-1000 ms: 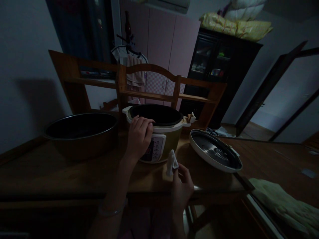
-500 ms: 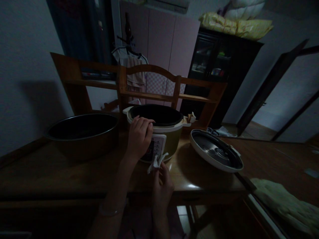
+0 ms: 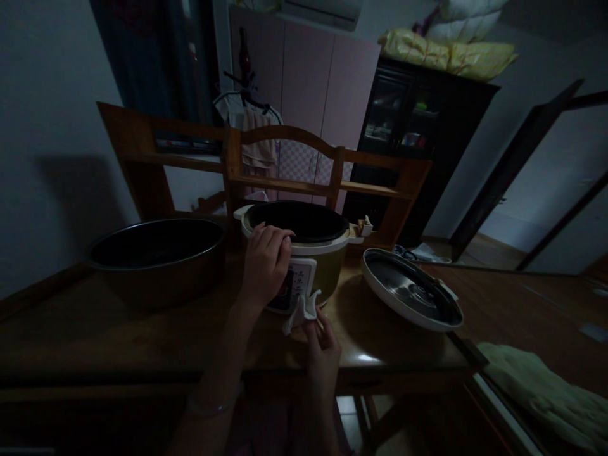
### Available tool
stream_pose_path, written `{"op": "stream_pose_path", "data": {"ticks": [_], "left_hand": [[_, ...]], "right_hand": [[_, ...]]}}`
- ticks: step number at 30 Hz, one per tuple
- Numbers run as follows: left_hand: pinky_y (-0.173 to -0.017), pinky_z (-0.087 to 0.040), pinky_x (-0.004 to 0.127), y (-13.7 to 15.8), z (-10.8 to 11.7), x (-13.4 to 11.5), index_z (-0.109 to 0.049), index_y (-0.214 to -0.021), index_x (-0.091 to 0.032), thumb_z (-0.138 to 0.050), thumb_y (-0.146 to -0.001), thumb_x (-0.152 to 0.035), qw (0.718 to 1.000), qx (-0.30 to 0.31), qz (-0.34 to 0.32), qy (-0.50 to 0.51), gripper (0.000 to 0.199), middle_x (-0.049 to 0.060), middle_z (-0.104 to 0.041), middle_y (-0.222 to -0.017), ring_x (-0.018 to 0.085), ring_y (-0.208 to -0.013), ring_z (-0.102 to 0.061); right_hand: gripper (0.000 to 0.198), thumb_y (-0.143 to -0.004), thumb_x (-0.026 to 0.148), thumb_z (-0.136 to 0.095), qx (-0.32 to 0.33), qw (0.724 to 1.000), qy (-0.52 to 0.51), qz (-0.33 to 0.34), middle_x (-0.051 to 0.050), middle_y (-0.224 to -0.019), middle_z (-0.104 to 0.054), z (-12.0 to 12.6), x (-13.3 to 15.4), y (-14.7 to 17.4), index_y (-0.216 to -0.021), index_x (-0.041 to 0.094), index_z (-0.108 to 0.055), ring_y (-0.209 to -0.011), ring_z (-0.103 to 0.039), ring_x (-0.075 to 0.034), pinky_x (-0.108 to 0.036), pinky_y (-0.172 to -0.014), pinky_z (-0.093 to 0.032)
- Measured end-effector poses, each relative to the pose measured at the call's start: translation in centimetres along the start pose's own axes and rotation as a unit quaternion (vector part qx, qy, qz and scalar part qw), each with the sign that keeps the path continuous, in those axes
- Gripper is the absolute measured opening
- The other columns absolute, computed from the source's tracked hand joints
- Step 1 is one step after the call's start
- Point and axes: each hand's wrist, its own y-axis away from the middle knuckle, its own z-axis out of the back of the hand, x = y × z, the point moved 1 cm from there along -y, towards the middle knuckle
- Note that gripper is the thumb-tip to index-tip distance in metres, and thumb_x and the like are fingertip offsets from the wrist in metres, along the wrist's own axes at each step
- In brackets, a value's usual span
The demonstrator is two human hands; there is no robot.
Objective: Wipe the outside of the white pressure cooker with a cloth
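An olive-green electric cooker [image 3: 327, 272] with a white rim and a front control panel stands upright on the wooden table, its top uncovered and its inside dark. My left hand [image 3: 268, 259] grips the near rim, fingers bent over the edge. Lower down, just in front of the panel, my right hand [image 3: 323, 342] pinches a crumpled white tissue [image 3: 303, 313] between thumb and fingers. A large dark pot [image 3: 156, 272] sits to the left of the cooker. On the right, the cooker's round lid [image 3: 411, 291] lies with its metal inner side up.
A wooden shelf rack [image 3: 285, 183] runs along the back of the wooden table [image 3: 199, 342]. By the cooker's right handle is a small crumpled brown-and-white piece [image 3: 365, 227]. Pale green cloth [image 3: 541, 392] lies at the lower right, beyond the table's edge.
My right hand has shifted slightly to the right, and the tissue in it has spread a little wider. My left hand stays on the cooker's rim.
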Motion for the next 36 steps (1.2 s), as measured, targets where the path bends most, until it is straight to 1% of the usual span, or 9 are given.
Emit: {"op": "stream_pose_path", "data": {"ticks": [3, 5, 9, 14, 18, 22, 30, 33, 36], "left_hand": [[-0.120, -0.028, 0.047, 0.0, 0.0, 0.0, -0.060, -0.106, -0.024, -0.032, -0.102, -0.028, 1.000, -0.001, 0.000, 0.000, 0.029, 0.003, -0.064, -0.106, 0.021, -0.110, -0.056], [-0.120, -0.029, 0.047, 0.0, 0.0, 0.0, -0.060, -0.106, -0.024, -0.032, -0.102, -0.028, 1.000, -0.001, 0.000, -0.001, 0.029, 0.003, -0.064, -0.106, 0.021, -0.110, -0.056], [-0.120, -0.029, 0.047, 0.0, 0.0, 0.0, -0.060, -0.105, -0.024, -0.031, -0.102, -0.028, 1.000, -0.002, 0.000, -0.002, 0.029, 0.003, -0.064, -0.106, 0.021, -0.110, -0.056], [-0.120, -0.028, 0.045, 0.0, -0.1, 0.0, -0.060, -0.105, -0.023, -0.032, -0.102, -0.027, 1.000, -0.004, -0.002, -0.005, 0.028, 0.002, -0.064, -0.106, 0.019, -0.110, -0.056], [-0.121, -0.028, 0.046, 0.0, -0.1, -0.1, -0.061, -0.105, -0.023, -0.032, -0.102, -0.028, 1.000, -0.004, 0.001, -0.002, 0.029, 0.003, -0.064, -0.106, 0.020, -0.111, -0.056], [-0.121, -0.028, 0.046, 0.0, -0.1, -0.1, -0.061, -0.105, -0.023, -0.033, -0.102, -0.027, 1.000, -0.010, 0.001, 0.001, 0.029, 0.003, -0.064, -0.106, 0.020, -0.111, -0.056], [-0.120, -0.028, 0.046, 0.1, -0.2, 0.1, -0.061, -0.105, -0.023, -0.034, -0.101, -0.027, 1.000, -0.008, -0.004, -0.003, 0.027, 0.003, -0.064, -0.106, 0.020, -0.110, -0.055], [-0.120, -0.028, 0.047, 0.1, -0.2, 0.1, -0.061, -0.105, -0.023, -0.033, -0.101, -0.027, 1.000, -0.008, -0.003, -0.003, 0.028, 0.003, -0.064, -0.105, 0.020, -0.110, -0.056], [-0.120, -0.029, 0.047, 0.0, -0.1, 0.0, -0.061, -0.105, -0.024, -0.033, -0.101, -0.027, 1.000, -0.005, -0.002, -0.004, 0.029, 0.003, -0.064, -0.104, 0.020, -0.110, -0.056]], "right_hand": [[0.037, -0.080, 0.044, -0.070, 0.008, 0.999, -0.014, -0.038, -0.010, -0.102, -0.078, 0.4, -0.3, -0.3, -0.101, 0.014, -0.075, -0.101, -0.071, -0.026, -0.033, -0.085, -0.054], [0.035, -0.081, 0.044, -0.069, 0.024, 0.998, -0.031, -0.049, -0.009, -0.101, -0.077, 0.7, -0.5, -0.4, -0.099, 0.015, -0.073, -0.098, -0.071, -0.025, -0.032, -0.084, -0.053], [0.036, -0.084, 0.045, -0.066, 0.032, 0.996, -0.049, -0.073, -0.006, -0.089, -0.075, 1.2, -1.1, -0.6, -0.103, 0.015, -0.069, -0.077, -0.070, -0.018, -0.024, -0.066, -0.051], [0.033, -0.084, 0.047, -0.068, 0.060, 0.990, -0.084, -0.094, 0.005, -0.061, -0.061, 1.7, -1.5, -0.9, -0.099, 0.017, -0.064, -0.047, -0.049, -0.008, -0.017, -0.045, -0.036], [0.033, -0.087, 0.050, -0.066, 0.088, 0.985, -0.108, -0.101, 0.009, -0.046, -0.051, 1.7, -1.5, -0.9, -0.099, 0.019, -0.059, -0.037, -0.038, -0.007, -0.016, -0.039, -0.027], [0.034, -0.088, 0.048, -0.065, 0.091, 0.984, -0.114, -0.104, 0.003, -0.061, -0.063, 1.8, -1.4, -0.8, -0.104, 0.019, -0.059, -0.046, -0.048, -0.008, -0.017, -0.045, -0.035], [0.028, -0.088, 0.045, -0.065, 0.066, 0.996, -0.051, -0.036, 0.001, -0.080, -0.067, 1.8, -0.4, -0.6, -0.100, 0.019, -0.065, -0.071, -0.061, -0.013, -0.021, -0.065, -0.045], [0.027, -0.090, 0.042, -0.063, 0.058, 0.997, -0.053, -0.019, -0.002, -0.091, -0.071, 1.3, -0.1, -0.2, -0.103, 0.019, -0.065, -0.085, -0.065, -0.016, -0.023, -0.075, -0.048], [0.029, -0.090, 0.042, -0.061, 0.047, 0.996, -0.070, -0.021, -0.004, -0.099, -0.072, 0.7, -0.4, 0.1, -0.108, 0.019, -0.063, -0.090, -0.066, -0.018, -0.025, -0.077, -0.048]]}}
